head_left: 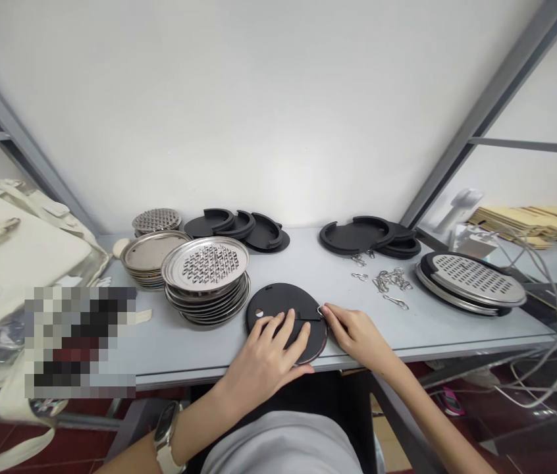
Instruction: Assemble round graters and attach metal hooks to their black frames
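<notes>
My left hand point(267, 352) lies spread on a round black plastic disc point(278, 296) near the table's front edge, its fingers across the top and the thumb at the near rim. My right hand point(357, 330) is closed at the disc's right edge. Thumb and forefinger pinch a small metal wire clip point(320, 311) there; most of it is hidden by the fingertips. Left of the disc stands a stack of round metal grater plates point(205, 264). Several loose metal wire clips point(391, 280) lie to the right, beyond my right hand.
Black plastic rings point(357, 236) and more black round parts point(236, 227) sit along the wall. Plain metal discs point(155, 250) are piled at left. At right is a stack of assembled graters point(476, 280), beside hanging white cables point(555, 296). Cream bags point(26, 243) crowd the left.
</notes>
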{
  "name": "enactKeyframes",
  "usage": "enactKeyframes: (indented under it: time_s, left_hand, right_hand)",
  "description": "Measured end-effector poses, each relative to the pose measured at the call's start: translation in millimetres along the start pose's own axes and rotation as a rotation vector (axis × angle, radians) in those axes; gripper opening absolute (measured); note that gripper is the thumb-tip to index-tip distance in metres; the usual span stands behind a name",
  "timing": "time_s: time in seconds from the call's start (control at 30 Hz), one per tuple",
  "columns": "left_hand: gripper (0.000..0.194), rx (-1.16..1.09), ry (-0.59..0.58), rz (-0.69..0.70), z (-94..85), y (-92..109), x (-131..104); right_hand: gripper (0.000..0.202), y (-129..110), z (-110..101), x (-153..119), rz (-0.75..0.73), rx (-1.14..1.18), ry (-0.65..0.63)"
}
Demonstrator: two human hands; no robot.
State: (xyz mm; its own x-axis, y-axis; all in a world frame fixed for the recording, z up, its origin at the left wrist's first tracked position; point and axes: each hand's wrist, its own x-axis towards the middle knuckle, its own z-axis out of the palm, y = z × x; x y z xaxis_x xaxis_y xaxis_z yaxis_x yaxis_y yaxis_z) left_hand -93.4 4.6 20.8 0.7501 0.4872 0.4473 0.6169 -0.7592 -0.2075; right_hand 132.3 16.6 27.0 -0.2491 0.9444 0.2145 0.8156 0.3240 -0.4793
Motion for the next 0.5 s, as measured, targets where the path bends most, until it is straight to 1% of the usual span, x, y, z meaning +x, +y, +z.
enactKeyframes:
  time_s: [0.27, 0.5]
  left_hand:
    - [0.057, 0.005, 0.01, -0.002, 0.7, 0.2, -0.6]
    - [0.058, 0.004, 0.001, -0.012, 0.8, 0.1, -0.2]
  right_hand:
    - [0.037, -1.4, 0.3, 0.8, -0.007, 0.065, 0.041]
    - [0.036, -2.2, -0.3, -0.2, 0.041, 0.127, 0.042]
